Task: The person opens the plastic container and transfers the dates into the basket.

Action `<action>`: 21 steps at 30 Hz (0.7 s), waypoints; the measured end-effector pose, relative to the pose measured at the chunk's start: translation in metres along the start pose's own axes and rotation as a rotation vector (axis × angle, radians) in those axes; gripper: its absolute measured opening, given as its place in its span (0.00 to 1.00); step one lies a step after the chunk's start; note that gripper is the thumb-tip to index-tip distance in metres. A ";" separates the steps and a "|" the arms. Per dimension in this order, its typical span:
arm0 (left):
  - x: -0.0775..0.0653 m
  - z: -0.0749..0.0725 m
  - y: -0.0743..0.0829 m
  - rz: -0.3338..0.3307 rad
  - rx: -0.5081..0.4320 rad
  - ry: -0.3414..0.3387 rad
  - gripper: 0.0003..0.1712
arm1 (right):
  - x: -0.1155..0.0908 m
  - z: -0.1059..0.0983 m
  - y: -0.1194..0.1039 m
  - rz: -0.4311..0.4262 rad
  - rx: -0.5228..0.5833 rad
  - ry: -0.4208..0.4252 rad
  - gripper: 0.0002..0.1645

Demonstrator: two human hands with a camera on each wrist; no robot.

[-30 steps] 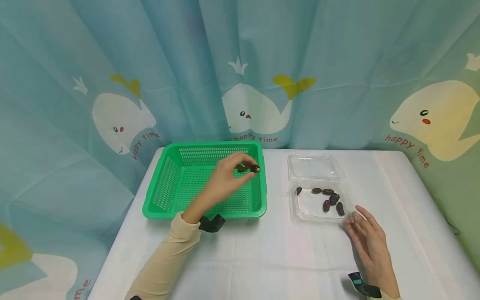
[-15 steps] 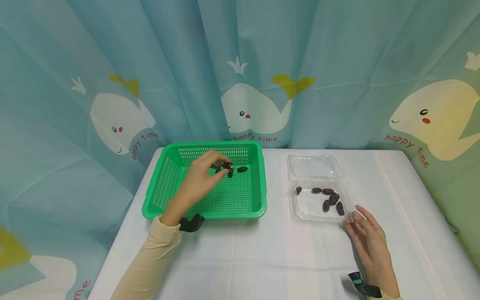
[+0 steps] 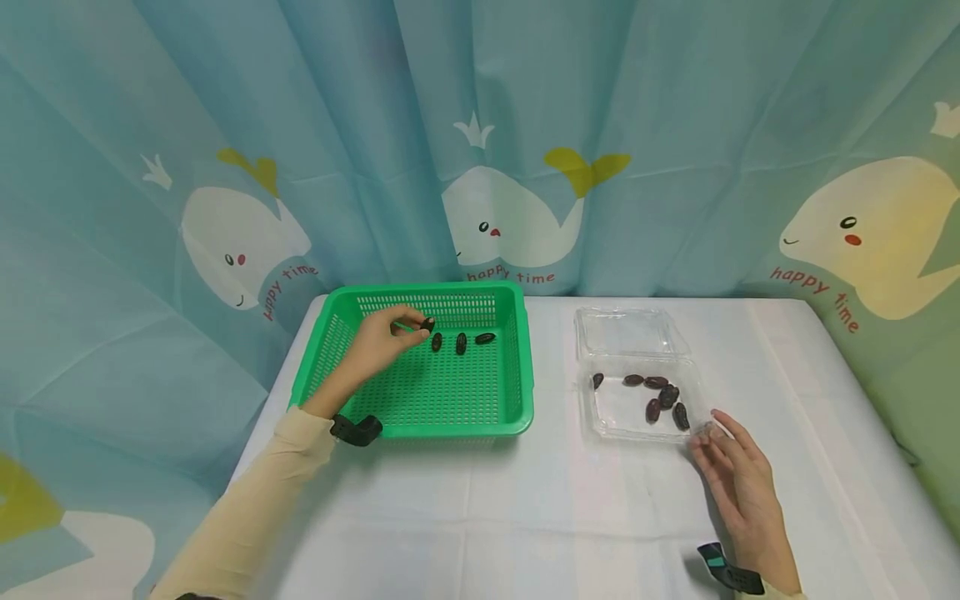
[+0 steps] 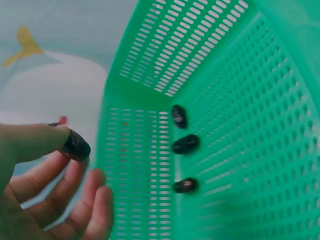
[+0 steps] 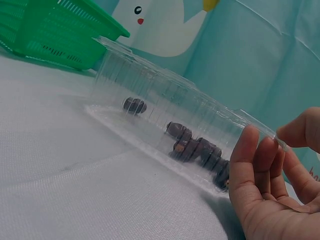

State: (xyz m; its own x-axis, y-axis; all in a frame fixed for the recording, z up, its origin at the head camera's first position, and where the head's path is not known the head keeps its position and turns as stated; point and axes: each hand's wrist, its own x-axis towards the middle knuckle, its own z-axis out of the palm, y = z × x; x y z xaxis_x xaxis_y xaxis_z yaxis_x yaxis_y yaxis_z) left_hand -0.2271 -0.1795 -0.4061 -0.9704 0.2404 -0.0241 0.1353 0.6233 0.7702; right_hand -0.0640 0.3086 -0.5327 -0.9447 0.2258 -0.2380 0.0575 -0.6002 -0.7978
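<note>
My left hand (image 3: 378, 343) is over the back left of a green plastic basket (image 3: 420, 396). It pinches a dark, shiny date (image 4: 77, 146) between thumb and fingers. Three more dates lie in a row on the basket floor by the back wall, the middle date (image 3: 461, 343) among them. My right hand (image 3: 750, 492) grips the near right corner of a clear plastic box (image 5: 165, 82). In the right wrist view the thumb is on the rim, the fingers against the outer wall. Several dates (image 3: 668, 396) lie inside the box, mostly toward its right side.
The box's hinged clear lid (image 3: 630, 333) lies folded back behind it. A white cloth (image 3: 540, 517) covers the table. Close behind the table hangs a blue curtain (image 3: 675, 233) printed with whales.
My left hand has moved left across the basket, carrying the date and uncovering the row of dates on the basket floor. My right hand stays at the box corner.
</note>
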 end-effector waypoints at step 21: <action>0.043 0.003 -0.042 -0.517 -0.324 -0.156 0.25 | 0.000 -0.001 -0.001 0.019 -0.003 0.017 0.20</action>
State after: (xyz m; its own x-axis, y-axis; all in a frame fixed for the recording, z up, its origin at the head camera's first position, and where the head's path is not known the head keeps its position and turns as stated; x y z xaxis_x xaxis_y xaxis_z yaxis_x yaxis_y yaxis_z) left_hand -0.2738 -0.1934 -0.4411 -0.8503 0.0893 -0.5187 -0.4346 0.4366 0.7877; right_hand -0.0640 0.3096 -0.5324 -0.9376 0.2278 -0.2626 0.0763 -0.6020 -0.7948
